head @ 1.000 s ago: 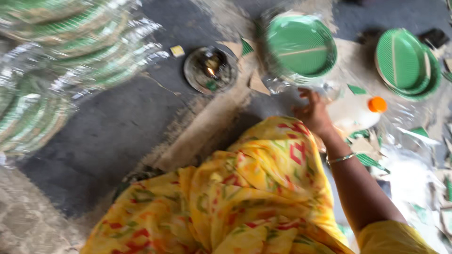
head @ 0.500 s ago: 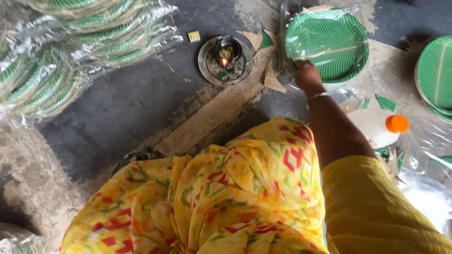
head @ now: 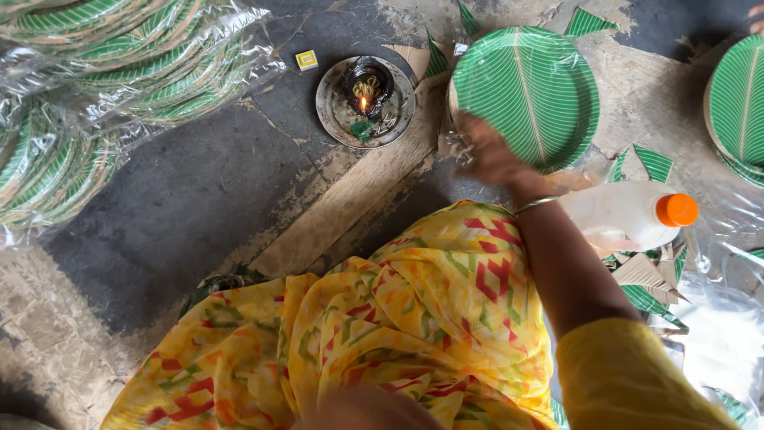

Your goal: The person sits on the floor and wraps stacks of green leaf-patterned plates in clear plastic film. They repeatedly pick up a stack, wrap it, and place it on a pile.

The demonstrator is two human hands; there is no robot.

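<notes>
- The right hand (head: 492,155) reaches out over the yellow patterned cloth (head: 382,334) to the near edge of the wrapped stack of green leaf-print plates (head: 529,87); motion blurs its fingers, which look loosely spread against the clear wrap, and a grip cannot be told.
- The left hand is out of view.
- Just right of the forearm lies a white plastic bottle (head: 629,211) with an orange cap.
- Since half a second ago the hand has slid left and nearer along the plate rim.
- Beyond, a round metal tray (head: 334,111) holds a small lit lamp (head: 366,86), with a little yellow box (head: 306,60) beside it.
- Far left, clear bags of green plates (head: 119,64) lie piled.
</notes>
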